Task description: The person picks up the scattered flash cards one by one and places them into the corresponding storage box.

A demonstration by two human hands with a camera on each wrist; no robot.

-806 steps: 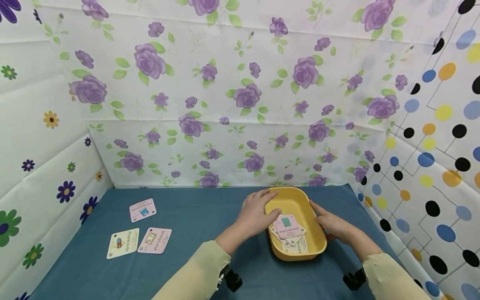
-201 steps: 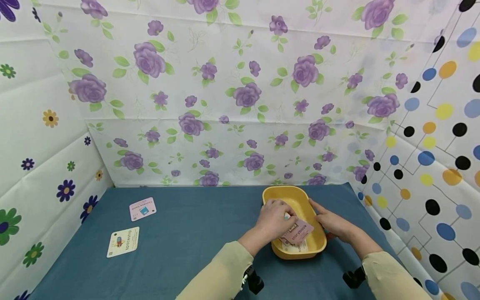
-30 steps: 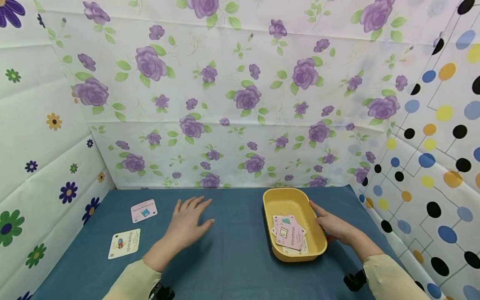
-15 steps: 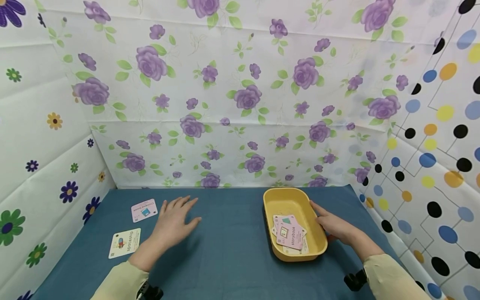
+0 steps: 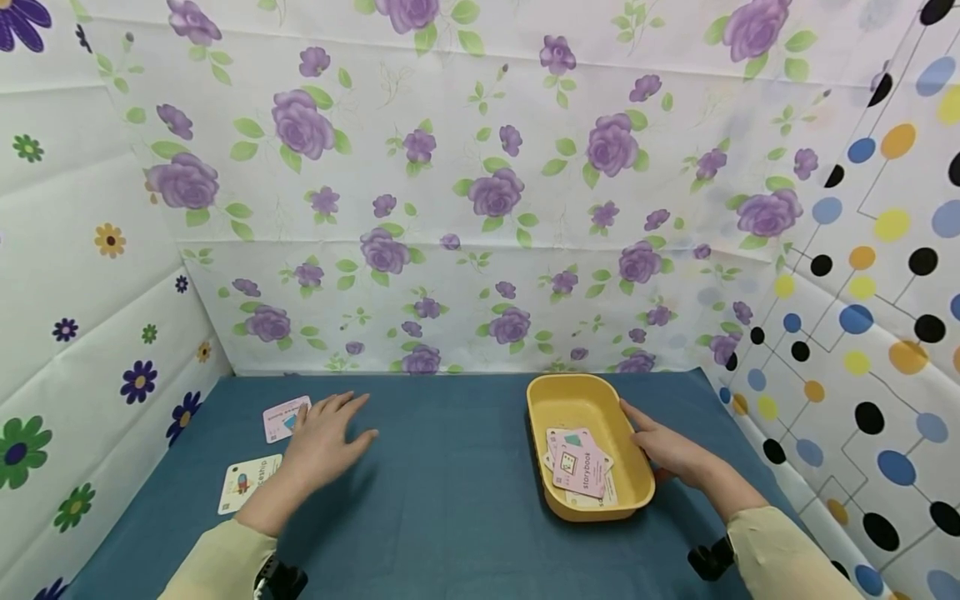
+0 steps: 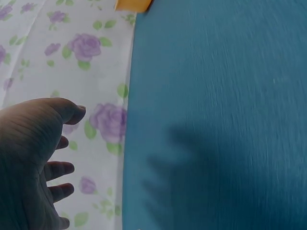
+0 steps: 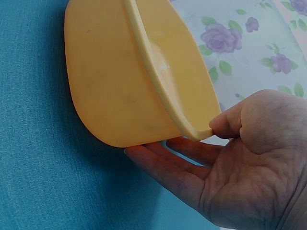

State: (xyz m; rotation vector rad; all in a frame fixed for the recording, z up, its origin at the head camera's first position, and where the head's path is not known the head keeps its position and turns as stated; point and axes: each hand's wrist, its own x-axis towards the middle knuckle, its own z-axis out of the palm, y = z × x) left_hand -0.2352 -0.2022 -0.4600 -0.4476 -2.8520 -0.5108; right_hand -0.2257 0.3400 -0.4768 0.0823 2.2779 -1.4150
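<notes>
My left hand [image 5: 321, 442] is over the left part of the table, fingers spread, with nothing in it. It overlaps the edges of a pink card with a blue book picture [image 5: 279, 420] and a cream spaceship card [image 5: 243, 485], both lying on the cloth. In the left wrist view the same hand [image 6: 33, 163] hangs above the cloth beside its shadow. At the right, my right hand [image 5: 671, 446] holds the side of a yellow plastic tub [image 5: 577, 392]; in the right wrist view its thumb is at the rim, fingers along the outer wall. A pink storybook card [image 5: 579, 468] tops several cards inside.
A blue cloth [image 5: 450, 500] covers the table. A floral sheet [image 5: 450, 192] stands along the back edge, with a flowered sheet [image 5: 75, 283] on the left and a dotted sheet [image 5: 862, 333] on the right.
The storybook card has gone from the table into the tub, carried by my left hand. That hand has since moved left, toward the two remaining table cards. My right hand stays on the tub.
</notes>
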